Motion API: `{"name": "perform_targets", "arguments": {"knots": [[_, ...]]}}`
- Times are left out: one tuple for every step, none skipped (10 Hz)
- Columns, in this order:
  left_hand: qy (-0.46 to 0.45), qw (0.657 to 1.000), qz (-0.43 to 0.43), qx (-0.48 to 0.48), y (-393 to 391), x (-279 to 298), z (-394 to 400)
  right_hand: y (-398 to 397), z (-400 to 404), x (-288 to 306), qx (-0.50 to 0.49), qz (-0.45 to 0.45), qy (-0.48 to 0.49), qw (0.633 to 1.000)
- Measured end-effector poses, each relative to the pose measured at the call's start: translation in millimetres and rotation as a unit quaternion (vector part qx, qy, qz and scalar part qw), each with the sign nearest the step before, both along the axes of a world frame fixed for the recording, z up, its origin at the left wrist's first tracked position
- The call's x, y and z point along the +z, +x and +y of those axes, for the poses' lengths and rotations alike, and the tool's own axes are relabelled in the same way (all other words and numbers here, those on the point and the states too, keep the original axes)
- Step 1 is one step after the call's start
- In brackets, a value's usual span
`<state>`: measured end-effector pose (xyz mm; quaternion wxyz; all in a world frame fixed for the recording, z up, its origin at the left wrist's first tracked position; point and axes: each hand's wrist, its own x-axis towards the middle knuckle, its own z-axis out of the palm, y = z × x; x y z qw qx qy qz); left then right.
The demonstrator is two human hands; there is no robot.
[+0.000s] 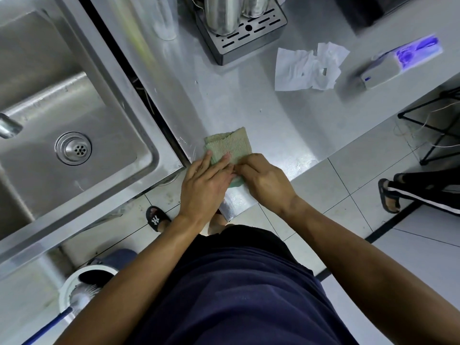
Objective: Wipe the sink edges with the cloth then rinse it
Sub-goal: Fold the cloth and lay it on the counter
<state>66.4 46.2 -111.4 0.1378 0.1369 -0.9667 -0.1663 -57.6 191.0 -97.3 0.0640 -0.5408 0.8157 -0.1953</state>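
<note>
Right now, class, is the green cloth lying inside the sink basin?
No: the cloth lies folded on the steel counter beside the sink, under both hands, left hand and right hand.

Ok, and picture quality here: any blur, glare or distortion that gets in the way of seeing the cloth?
Head view: the cloth and both hands are sharp; the phone at upper right is smeared by motion blur; soft glare streaks the steel counter; wide-angle bending curves the sink edges.
</note>
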Motion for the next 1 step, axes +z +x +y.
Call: {"name": "perform_targets", "arguments": {"knots": [[-0.009,0.999,0.024,-0.035,19.8,10.3,-7.7,3.2,6.9,4.2,0.012,0.017,-0.014,1.000]]}}
